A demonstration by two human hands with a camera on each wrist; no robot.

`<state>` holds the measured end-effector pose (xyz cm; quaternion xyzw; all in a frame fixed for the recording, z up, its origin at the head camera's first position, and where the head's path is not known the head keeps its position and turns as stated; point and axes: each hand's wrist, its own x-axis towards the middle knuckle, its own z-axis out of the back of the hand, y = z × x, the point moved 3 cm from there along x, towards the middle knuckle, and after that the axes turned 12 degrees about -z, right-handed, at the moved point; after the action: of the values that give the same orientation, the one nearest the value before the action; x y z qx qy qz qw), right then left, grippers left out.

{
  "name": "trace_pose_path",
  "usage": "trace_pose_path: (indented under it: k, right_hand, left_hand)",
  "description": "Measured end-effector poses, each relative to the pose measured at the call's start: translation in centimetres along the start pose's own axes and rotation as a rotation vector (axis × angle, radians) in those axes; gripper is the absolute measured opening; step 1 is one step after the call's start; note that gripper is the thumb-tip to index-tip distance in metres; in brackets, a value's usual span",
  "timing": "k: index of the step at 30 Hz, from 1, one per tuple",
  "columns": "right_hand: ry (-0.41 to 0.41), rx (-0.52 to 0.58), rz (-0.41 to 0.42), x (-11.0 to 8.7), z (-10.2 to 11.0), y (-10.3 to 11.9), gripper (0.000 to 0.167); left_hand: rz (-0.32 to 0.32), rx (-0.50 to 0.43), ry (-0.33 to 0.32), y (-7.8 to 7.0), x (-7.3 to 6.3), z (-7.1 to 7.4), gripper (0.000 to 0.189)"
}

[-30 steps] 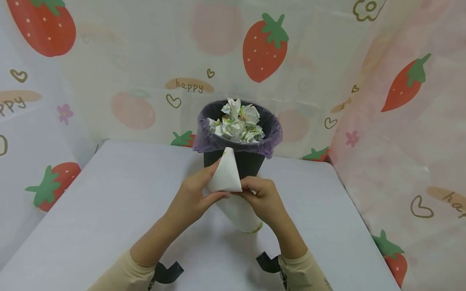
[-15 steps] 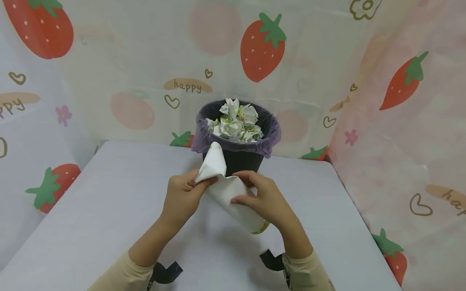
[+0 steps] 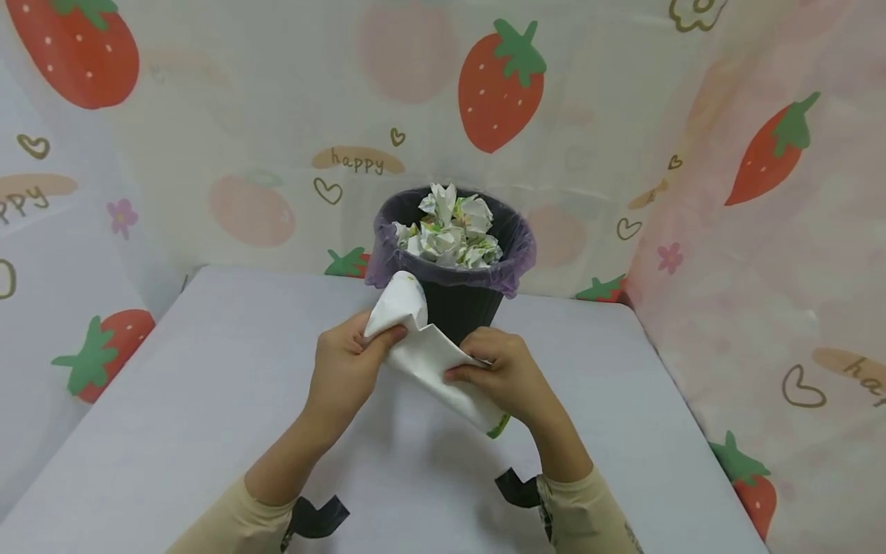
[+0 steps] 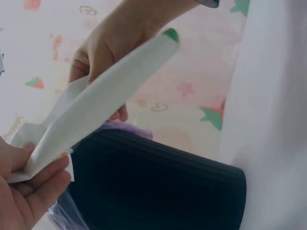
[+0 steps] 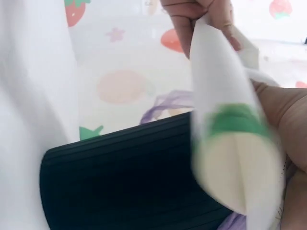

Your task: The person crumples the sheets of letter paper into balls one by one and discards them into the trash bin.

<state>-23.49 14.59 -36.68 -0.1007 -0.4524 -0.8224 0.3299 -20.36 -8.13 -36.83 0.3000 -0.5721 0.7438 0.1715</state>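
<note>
A white sheet of paper (image 3: 432, 362), loosely rolled or folded over, is held slantwise above the table. My left hand (image 3: 344, 368) pinches its upper left part between thumb and fingers, where the paper bends and creases. Farther down the sheet, my right hand (image 3: 512, 377) grips the edge with its thumb on top. In the right wrist view, the paper (image 5: 223, 72) has a hollow, tube-like end with a green printed band. Just behind the hands stands a black bin (image 3: 465, 308), holding several crumpled patterned papers (image 3: 450, 231).
A purple plastic liner (image 3: 515, 261) hangs over the bin's rim. The white-covered table (image 3: 228, 369) runs up to strawberry-printed sheets (image 3: 277, 92) at the back and both sides. Black straps (image 3: 318, 519) stick out by the sleeves.
Both hands were close together on the folded paper. My left hand has shifted left with the upper part, my right hand slightly right, and the paper now lies stretched and flatter between them.
</note>
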Motion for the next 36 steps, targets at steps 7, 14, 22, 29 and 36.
trace_pose_path:
  k: [7, 14, 22, 29, 36]
  right_hand:
    - [-0.015, 0.114, -0.054, 0.1, -0.3, -0.5, 0.018]
    - [-0.054, 0.252, -0.197, 0.1, 0.0, -0.3, 0.010]
    - [-0.048, 0.178, -0.237, 0.0, -0.1, 0.2, 0.005]
    - [0.128, 0.144, -0.213, -0.1, -0.2, 1.0, 0.067]
    - [0.011, 0.085, -0.357, -0.1, -1.0, 0.9, 0.082]
  left_hand:
    - [-0.135, 0.181, 0.110, -0.9, -0.1, -0.4, 0.009]
    - [-0.064, 0.076, 0.415, -0.4, -0.6, -2.6, 0.068]
    - [0.100, -0.008, 0.450, 0.3, -1.0, -2.8, 0.078]
    - [0.144, -0.077, 0.473, 0.6, -0.2, -1.8, 0.065]
    - [0.146, -0.088, 0.455, 0.7, 0.0, -1.6, 0.052]
